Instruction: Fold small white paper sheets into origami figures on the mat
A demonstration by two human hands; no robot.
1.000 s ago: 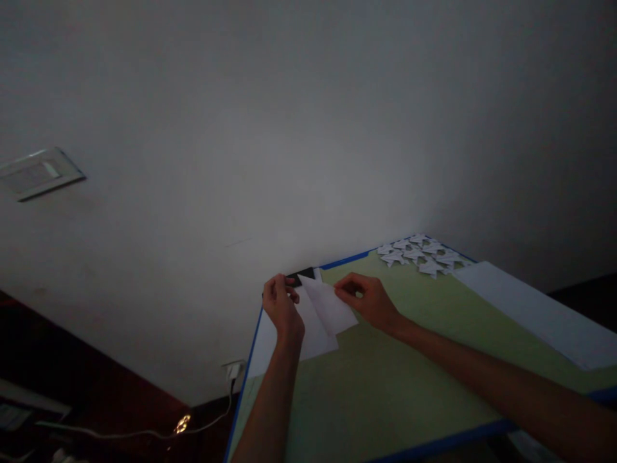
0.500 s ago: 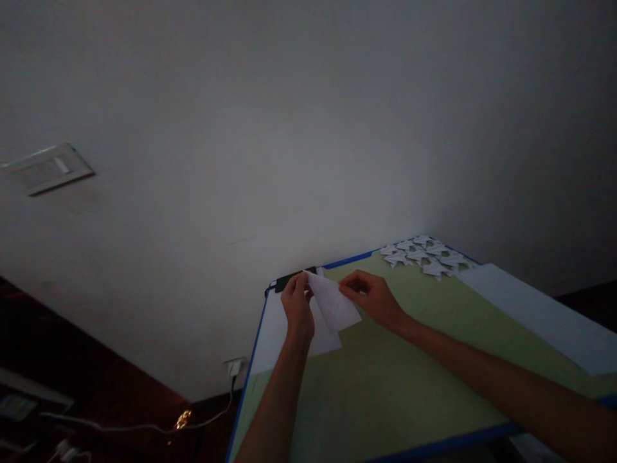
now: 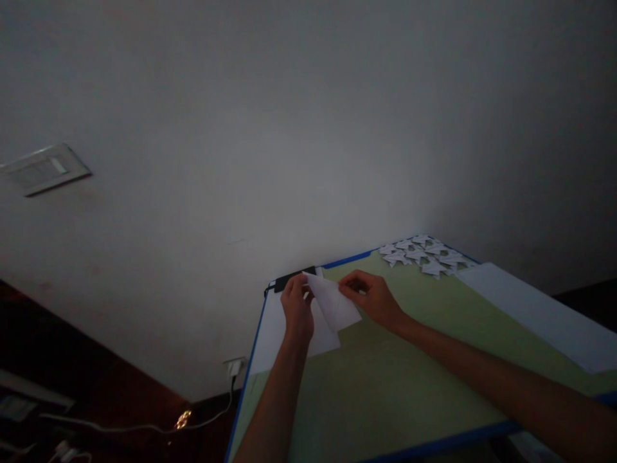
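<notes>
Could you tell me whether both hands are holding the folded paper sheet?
Yes, the left hand and right hand each pinch the folded paper sheet near its top.

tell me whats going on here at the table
A person is working a partly folded sheet of white paper at the far left corner of a green table. The left hand pinches its upper point and the right hand grips its right edge. It lies over flat white paper. A pile of small folded paper shapes sits at the far edge.
</notes>
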